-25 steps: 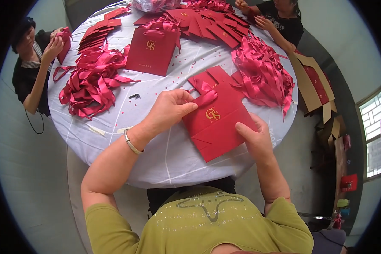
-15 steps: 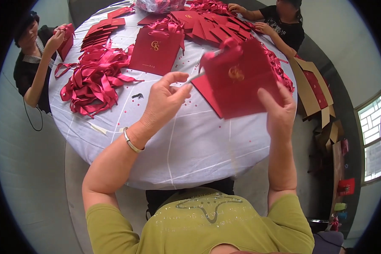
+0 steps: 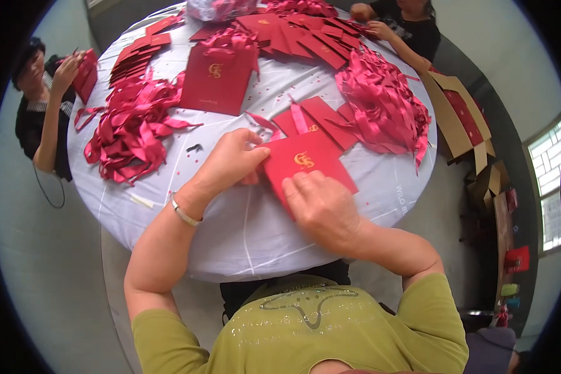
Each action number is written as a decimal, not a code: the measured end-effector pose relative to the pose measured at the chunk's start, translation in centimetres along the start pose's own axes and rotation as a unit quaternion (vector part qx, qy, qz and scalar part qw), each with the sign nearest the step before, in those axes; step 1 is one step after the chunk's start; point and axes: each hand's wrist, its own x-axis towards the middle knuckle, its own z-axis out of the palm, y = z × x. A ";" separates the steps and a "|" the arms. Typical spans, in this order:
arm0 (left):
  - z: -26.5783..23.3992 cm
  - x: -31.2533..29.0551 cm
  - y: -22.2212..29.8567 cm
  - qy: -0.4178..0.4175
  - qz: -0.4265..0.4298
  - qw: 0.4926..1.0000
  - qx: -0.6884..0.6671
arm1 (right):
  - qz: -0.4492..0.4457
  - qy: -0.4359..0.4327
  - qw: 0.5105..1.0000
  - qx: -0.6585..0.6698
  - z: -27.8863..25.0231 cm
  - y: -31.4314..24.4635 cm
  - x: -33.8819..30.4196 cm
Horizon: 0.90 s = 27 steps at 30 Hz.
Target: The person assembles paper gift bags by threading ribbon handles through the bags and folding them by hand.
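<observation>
A flat red paper gift bag [image 3: 333,168] with a gold emblem is tilted low over the table in front of me. At its left edge my left hand [image 3: 230,159], wearing a bracelet, pinches the paper between thumb and fingers. My right hand [image 3: 324,209] lies across the bag's near part, its fingers curled against the front; its thumb is hidden. A pink ribbon handle [image 3: 298,118] rises past the bag's far edge. Just beyond, more red bags [image 3: 327,119] lie flat, partly covered. Whether my left hand also holds something thin cannot be made out.
Pink ribbon heaps lie at left [image 3: 131,131] and right [image 3: 383,103] on the round cloth-covered table [image 3: 224,243]. A large red bag [image 3: 215,81] and fanned bags [image 3: 293,37] lie farther back. Two people work across the table. An open carton [image 3: 458,115] stands at the right.
The bag has come lower and nearer, with its front now tilted upward. My right hand has moved left from its right side onto its near front; my left hand has met its left edge.
</observation>
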 end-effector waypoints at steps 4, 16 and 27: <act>-0.6 -0.7 0.4 0.037 0.039 0.983 0.177 | -0.039 0.018 0.998 0.049 0.1 -1.8 -0.3; 0.2 -1.7 0.6 0.112 0.137 0.928 0.329 | 0.195 0.144 0.959 0.145 2.8 12.2 -1.5; 2.4 -1.5 0.4 0.186 0.327 0.890 0.257 | 0.158 0.099 0.978 0.088 7.0 15.7 0.4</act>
